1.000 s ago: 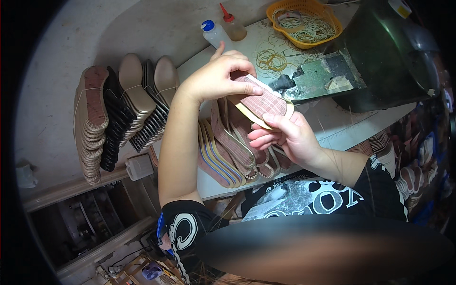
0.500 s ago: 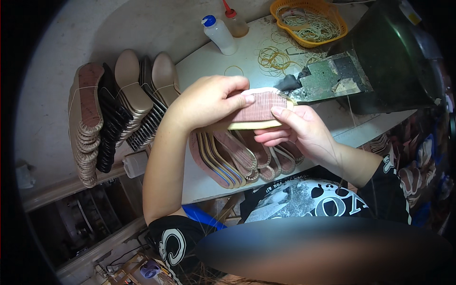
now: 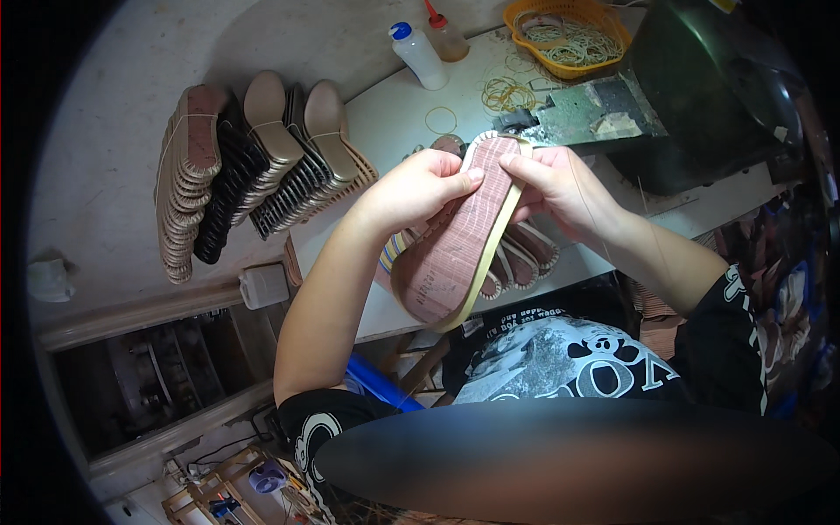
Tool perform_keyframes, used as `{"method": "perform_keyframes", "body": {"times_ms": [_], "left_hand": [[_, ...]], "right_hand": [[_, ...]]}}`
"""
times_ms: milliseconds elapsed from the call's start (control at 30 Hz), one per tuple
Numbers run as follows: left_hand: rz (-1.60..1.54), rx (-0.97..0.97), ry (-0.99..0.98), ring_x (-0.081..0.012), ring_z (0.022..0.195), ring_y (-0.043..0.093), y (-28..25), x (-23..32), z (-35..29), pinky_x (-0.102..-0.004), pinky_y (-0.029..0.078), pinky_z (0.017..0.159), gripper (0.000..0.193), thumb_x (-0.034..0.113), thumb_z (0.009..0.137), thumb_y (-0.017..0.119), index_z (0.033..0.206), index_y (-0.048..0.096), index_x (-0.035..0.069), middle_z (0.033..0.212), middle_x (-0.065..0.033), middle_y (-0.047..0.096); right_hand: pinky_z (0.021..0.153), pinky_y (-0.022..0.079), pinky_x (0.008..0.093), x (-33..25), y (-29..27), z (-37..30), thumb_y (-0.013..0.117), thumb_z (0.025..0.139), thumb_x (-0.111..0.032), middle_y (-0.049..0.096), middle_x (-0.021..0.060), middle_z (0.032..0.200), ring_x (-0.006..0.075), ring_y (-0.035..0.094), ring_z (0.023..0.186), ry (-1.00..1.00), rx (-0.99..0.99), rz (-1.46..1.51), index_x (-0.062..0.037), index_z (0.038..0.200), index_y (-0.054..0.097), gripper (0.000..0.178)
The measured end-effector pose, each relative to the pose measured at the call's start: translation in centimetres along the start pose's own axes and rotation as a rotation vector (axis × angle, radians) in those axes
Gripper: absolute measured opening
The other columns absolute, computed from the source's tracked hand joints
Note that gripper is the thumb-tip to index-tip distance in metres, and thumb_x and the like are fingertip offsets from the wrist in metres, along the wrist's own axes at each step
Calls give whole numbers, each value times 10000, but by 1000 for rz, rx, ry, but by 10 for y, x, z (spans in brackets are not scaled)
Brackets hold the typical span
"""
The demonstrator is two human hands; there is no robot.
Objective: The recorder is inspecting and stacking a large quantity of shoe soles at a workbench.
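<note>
The shoe sole [image 3: 455, 238] has swung from lying flat across to standing lengthwise, toe end up. The left hand [image 3: 418, 186] and right hand [image 3: 560, 188] pinch its upper end from both sides, above the workbench [image 3: 394, 114]. Its reddish-brown face is ribbed, edged with a tan rim.

Workbench, seen from above: your two hands meet over its near edge.

Your left hand [image 3: 418, 188] and right hand [image 3: 560, 188] grip the far end of a shoe sole [image 3: 459, 236] between them, above loose soles [image 3: 521, 258] lying on the table [image 3: 385, 114]. Left of the table, bundled soles [image 3: 245, 166] lean in a row. Behind your hands lie rubber bands [image 3: 503, 92]; farther back stand two squeeze bottles [image 3: 420, 52], with a basket [image 3: 569, 35] to their right. A machine [image 3: 700, 96] sits at the right.
</note>
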State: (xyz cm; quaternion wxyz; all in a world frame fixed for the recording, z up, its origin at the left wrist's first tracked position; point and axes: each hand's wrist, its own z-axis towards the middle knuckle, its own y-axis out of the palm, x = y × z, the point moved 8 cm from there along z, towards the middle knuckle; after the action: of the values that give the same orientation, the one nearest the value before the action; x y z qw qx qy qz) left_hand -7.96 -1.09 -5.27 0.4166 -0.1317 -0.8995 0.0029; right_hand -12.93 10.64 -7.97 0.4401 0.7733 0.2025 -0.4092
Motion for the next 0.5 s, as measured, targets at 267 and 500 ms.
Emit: {"method": "perform_keyframes", "body": {"times_ms": [267, 500], "left_hand": [[-20, 155, 22, -67, 710, 611, -16, -8, -1, -217, 493, 637, 300, 314, 939, 585, 942, 646, 20, 842, -38, 673], [-214, 212, -68, -153, 393, 563, 13, 4, 0, -241, 460, 382, 386, 364, 940, 566, 787, 634, 16, 574, -76, 621]], "right_hand": [[581, 556, 166, -2, 6, 6, 496, 973, -243, 682, 109, 896, 106, 674, 724, -78, 17, 108, 53, 1019, 618, 323], [696, 529, 264, -2, -10, -11, 627, 904, -221, 681, 84, 887, 116, 650, 754, -69, -48, 53, 50, 982, 657, 283]]}}
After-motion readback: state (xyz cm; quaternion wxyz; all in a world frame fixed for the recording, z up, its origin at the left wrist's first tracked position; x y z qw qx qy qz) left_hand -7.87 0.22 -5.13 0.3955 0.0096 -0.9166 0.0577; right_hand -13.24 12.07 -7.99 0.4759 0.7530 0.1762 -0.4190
